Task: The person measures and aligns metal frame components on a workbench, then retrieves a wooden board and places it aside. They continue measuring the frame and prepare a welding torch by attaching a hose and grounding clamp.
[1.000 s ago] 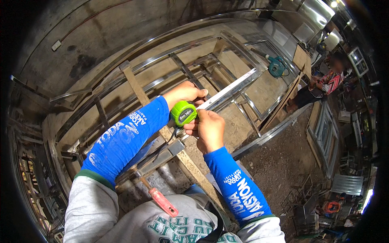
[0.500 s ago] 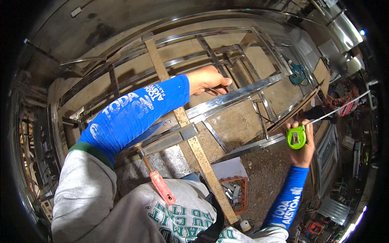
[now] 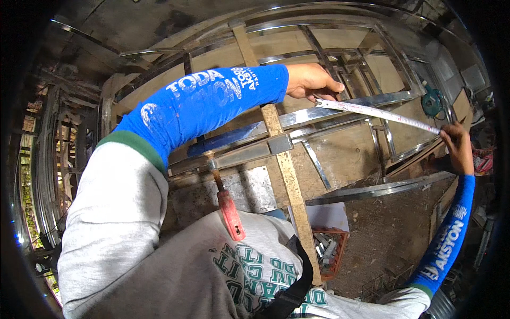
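A measurement appears to be under way in a dim, crowded metal shop, with racks of lengths [image 3: 48,159] along the left and a brown, littered floor [image 3: 382,228] at the near right. A tan board [image 3: 345,159] forms the work surface, bearing a large metal frame [image 3: 317,49] whose crosspieces reach toward the far side. A spotted beam [image 3: 289,181] crosses near to far, and a shiny bar [image 3: 303,118] runs left to right. A crate [image 3: 337,244] of metal offcuts sits near right, a teal blower [image 3: 433,101] far right; a clamp [image 3: 231,215] points its red handle at the wearer.

The left hand [image 3: 313,80] rests at the bar, thumb extended, fingers curled by the end of the tape [image 3: 377,112]; whether they pinch it cannot be told. The right hand [image 3: 459,146], well apart to the right, has its fingers closed on the other visible end. Between them the tape bows, slanting off the bar's near side. The next move would seem to call for steadying the left end and drawing the blade straight.
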{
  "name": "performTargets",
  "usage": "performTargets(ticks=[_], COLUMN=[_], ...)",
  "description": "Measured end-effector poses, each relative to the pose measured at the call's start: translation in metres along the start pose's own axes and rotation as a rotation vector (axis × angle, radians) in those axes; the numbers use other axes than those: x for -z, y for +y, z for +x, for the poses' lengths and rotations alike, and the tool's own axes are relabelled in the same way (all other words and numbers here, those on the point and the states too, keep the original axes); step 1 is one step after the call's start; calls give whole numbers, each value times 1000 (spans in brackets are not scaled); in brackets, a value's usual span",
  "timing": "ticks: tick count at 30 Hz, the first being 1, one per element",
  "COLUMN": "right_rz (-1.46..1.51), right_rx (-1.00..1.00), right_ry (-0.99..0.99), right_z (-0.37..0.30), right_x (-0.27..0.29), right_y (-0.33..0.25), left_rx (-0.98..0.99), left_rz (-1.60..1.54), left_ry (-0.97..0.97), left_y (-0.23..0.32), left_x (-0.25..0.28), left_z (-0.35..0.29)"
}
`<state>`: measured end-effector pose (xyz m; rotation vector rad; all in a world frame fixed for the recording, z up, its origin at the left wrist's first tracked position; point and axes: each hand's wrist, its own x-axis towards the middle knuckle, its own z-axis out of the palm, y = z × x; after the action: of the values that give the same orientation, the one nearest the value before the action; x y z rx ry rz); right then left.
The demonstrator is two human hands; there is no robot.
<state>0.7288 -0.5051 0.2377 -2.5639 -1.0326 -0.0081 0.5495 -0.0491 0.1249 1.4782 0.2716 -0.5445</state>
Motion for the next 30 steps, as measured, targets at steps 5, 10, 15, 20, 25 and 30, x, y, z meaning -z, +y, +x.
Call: performTargets(ticks=[5, 10, 15, 20, 25, 30], right_rz=[-167, 65, 98, 206, 105, 139], right_rx=[253, 327, 437, 396, 394, 350], right_ry=[17, -131, -331, -474, -597, -658], right_z=[57, 98, 121, 127, 137, 141], right_x=[-24, -63, -92, -123, -123, -128], right_y=[-59, -107, -151, -183, -186, -179], left_rx=[32, 27, 55, 85, 64, -7], left_rz=[-14, -80, -116, -129, -132, -169], left_ry=[12, 10, -78, -62, -60, -67], left_y=[3, 4, 11, 14, 10, 2], left_x=[-2, -5, -5, -10, -11, -7], left_z=[-2, -6, -11, -21, -19, -7])
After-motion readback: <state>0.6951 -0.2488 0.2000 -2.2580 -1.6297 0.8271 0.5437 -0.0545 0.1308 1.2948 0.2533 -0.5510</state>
